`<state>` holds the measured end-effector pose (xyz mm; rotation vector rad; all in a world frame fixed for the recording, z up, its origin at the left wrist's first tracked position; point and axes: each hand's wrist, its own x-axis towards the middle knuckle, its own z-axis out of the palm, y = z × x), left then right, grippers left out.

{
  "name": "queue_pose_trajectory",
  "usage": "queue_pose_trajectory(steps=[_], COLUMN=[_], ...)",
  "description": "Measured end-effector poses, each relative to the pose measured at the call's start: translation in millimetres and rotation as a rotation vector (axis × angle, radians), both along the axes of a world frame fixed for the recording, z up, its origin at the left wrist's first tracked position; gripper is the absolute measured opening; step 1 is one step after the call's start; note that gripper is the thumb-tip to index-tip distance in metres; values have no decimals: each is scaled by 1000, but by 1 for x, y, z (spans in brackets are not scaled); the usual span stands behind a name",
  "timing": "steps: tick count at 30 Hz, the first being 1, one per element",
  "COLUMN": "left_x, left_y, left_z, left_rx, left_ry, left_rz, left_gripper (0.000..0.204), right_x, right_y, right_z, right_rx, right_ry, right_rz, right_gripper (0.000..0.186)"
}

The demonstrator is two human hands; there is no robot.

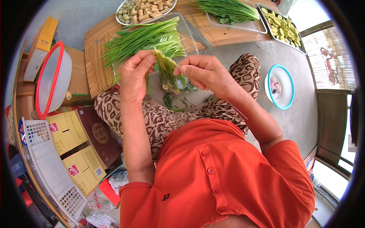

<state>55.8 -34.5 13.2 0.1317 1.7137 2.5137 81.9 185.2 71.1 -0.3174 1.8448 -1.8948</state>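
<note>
My left hand (pixel 137 68) pinches the top of a folded yellow-green leafy piece (pixel 165 62). My right hand (pixel 197 72) grips a thin skewer (pixel 239 113) at the right side of that piece; part of the skewer shows beside my right forearm. Just beyond, long green stalks and pale leafy pieces (pixel 140 38) lie in a clear tray (pixel 188 34) on the wooden table. Bundles of bare bamboo skewers (pixel 99 62) lie to its left, and grey metal skewers (pixel 201 38) to its right. Greens and scraps (pixel 173 100) are below my hands, partly hidden.
Along the table's back are a bowl of cylindrical pieces (pixel 150 7), a tray of greens (pixel 228 11) and a tray of sliced rounds (pixel 281 26). A blue-rimmed basin (pixel 279 86) stands right on the floor; a red-rimmed basin (pixel 57 79), boxes (pixel 81 171) and white baskets (pixel 45 152) crowd the left.
</note>
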Motion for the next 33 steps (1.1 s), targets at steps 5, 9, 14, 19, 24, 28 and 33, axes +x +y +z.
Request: queue_pose_trajectory(steps=[5,9,14,19,24,28,33], left_x=[-6,-14,-20,-16,-14,-11,-16], left_y=[10,8,7,12,12,24,37], left_z=[19,19,14,16,10,9,-1], left_rx=[-55,-53,-6,91,16,13,-150], left_ry=[170,161,112,45,8,-9,59], left_rz=[-86,-332,-325,-355,-410,-426,-396], left_gripper=[27,30,28,21,22,21,21], right_x=[-3,-6,-7,-5,-3,-8,-9], right_y=[3,11,24,35,33,34,47], right_z=[6,13,22,19,14,11,-4], right_rx=[-65,-134,-53,-70,-48,-21,16], right_ry=[-45,-116,-101,-134,-152,-149,-132], right_rz=[21,91,111,127,112,101,56], right_gripper=[24,23,23,21,21,21,19])
